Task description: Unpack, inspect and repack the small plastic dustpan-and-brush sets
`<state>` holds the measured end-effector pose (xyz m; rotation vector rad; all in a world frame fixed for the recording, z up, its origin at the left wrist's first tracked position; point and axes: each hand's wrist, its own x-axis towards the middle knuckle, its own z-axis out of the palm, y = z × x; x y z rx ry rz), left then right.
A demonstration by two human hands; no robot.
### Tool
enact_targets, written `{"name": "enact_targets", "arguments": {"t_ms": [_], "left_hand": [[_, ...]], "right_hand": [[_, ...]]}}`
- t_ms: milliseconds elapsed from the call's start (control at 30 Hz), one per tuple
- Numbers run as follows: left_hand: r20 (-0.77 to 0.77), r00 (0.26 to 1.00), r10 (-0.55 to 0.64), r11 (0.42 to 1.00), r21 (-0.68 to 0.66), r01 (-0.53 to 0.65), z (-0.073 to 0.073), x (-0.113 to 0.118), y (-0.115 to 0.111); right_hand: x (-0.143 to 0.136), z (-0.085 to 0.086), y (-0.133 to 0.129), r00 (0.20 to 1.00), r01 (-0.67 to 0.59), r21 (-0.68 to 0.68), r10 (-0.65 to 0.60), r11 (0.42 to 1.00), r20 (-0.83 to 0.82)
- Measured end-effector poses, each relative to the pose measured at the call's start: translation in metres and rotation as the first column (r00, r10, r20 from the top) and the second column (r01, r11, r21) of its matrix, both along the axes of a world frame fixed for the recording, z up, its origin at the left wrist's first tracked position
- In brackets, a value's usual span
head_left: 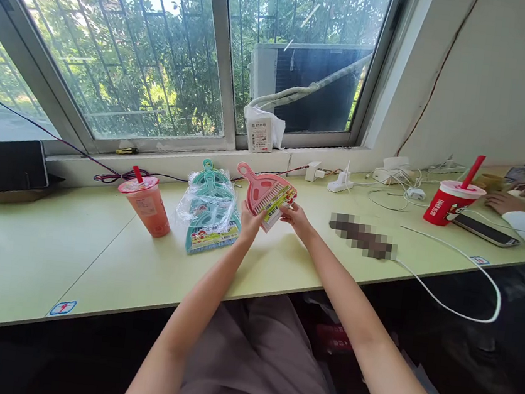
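Pink plastic makes up the dustpan-and-brush set [262, 189], held up over the pale green table [279, 259] with its handle pointing toward the window [165, 53]. The left hand [251, 222] grips it by the near edge, while the right hand [296, 218] pinches its labelled right corner between thumb and fingers. Just left lie green dustpan sets [214, 207], partly wrapped in clear film, and beyond them stands a drink cup [148, 210] with a red straw. Behind, a tissue pack [261, 135] sits on the windowsill. Far right, a red cup [452, 205] stands beside a smartphone [487, 230], near another person's hand [506, 201].
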<state>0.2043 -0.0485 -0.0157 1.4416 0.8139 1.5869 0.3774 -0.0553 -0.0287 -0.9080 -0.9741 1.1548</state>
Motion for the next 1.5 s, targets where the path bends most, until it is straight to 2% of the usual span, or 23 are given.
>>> {"name": "enact_targets", "arguments": {"t_ms": [233,500,800,1000,1133,1267,1400,1500], "left_hand": [[-0.006,1.000,0.016,1.000,0.015,-0.016,-0.004,0.001,0.005],[0.017,1.000,0.013,1.000,-0.014,-0.013,0.000,0.001,0.001],[0.026,1.000,0.004,1.000,-0.005,-0.004,-0.001,0.000,0.002],[-0.015,1.000,0.012,1.000,-0.011,-0.012,0.002,0.001,-0.002],[-0.166,0.977,0.132,0.991,0.037,-0.128,0.010,0.000,-0.015],[-0.262,0.925,0.273,0.958,0.165,-0.236,0.025,-0.012,-0.021],[-0.319,0.803,0.504,0.858,0.293,-0.423,0.034,-0.037,-0.005],[-0.372,0.731,0.573,0.819,0.289,-0.495,0.031,-0.056,0.012]], "right_hand": [[-0.001,0.001,-0.001,1.000,0.000,-0.003,0.000,1.000,0.011],[-0.001,-0.001,0.001,1.000,-0.019,-0.001,0.019,1.000,-0.003],[-0.001,-0.001,0.002,1.000,-0.003,-0.009,0.003,1.000,0.014],[-0.001,-0.001,0.001,1.000,0.022,-0.003,-0.022,1.000,0.021],[0.002,0.000,0.001,1.000,0.028,0.035,-0.028,0.999,-0.008],[0.007,0.000,0.002,0.999,0.038,0.059,-0.037,0.998,-0.024],[0.010,-0.003,0.004,0.999,0.049,0.041,-0.048,0.998,-0.019],[0.010,-0.005,0.005,0.998,0.056,0.031,-0.055,0.998,-0.006]]}}
